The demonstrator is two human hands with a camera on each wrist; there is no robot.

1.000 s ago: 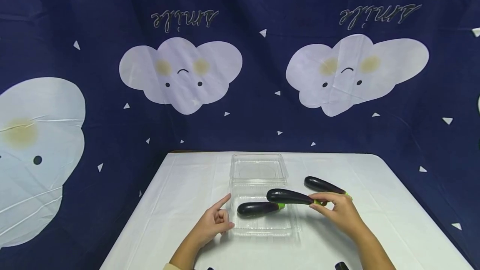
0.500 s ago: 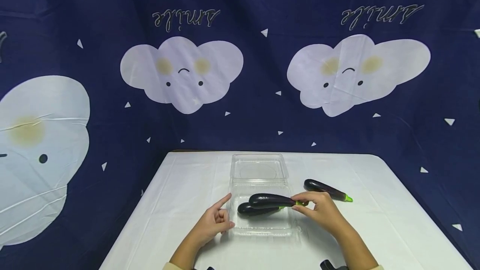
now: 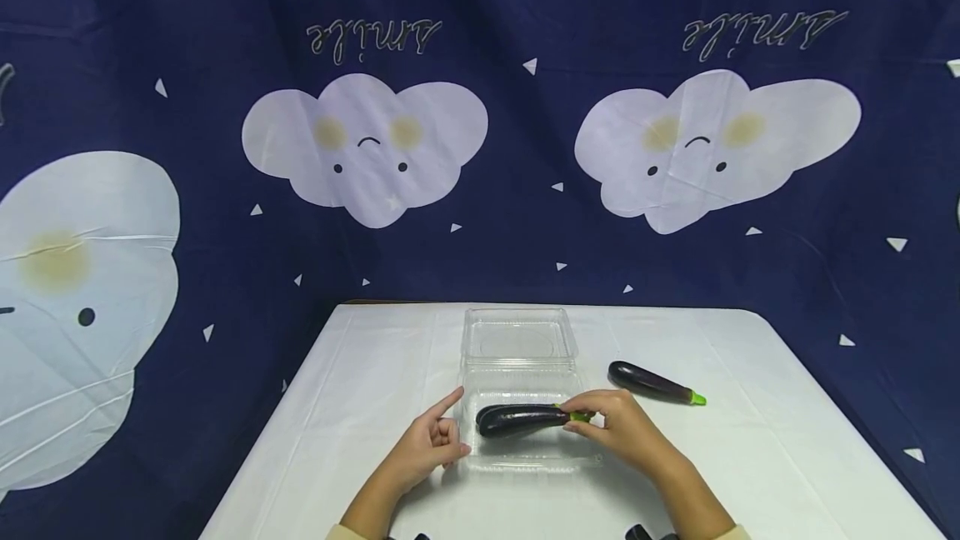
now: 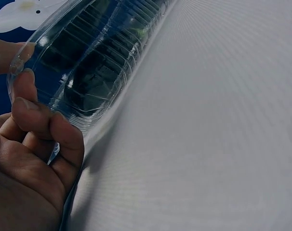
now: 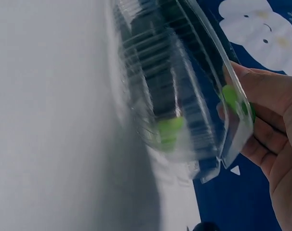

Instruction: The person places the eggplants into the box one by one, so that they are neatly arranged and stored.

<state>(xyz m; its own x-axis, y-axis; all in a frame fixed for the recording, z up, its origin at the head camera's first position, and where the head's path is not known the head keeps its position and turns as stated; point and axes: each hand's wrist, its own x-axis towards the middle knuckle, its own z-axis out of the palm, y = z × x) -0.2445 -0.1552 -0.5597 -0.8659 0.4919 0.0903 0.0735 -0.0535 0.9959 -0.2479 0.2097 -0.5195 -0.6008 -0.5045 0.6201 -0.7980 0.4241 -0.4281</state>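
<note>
My right hand (image 3: 618,427) pinches the green stem end of a dark purple eggplant (image 3: 521,421), which is low over the base of a clear plastic container (image 3: 525,463). Just behind it, largely covered, lies a second eggplant (image 3: 482,414) inside the base. In the right wrist view, the held green stem (image 5: 231,98) shows at the rim, with the other green cap (image 5: 167,132) seen through the wall. My left hand (image 3: 427,444) rests against the container's left side, index finger extended and thumb touching the edge; its other fingers are curled, holding nothing.
The container's hinged lid (image 3: 517,340) lies open at the back. A third eggplant (image 3: 651,382) lies on the white table (image 3: 360,407) to the right of the container. Behind the table hangs a dark blue cloth (image 3: 525,257) printed with clouds.
My right hand has carried the eggplant left and down from the container's right side into its base, in front of the other one. My left hand has stayed in place.
</note>
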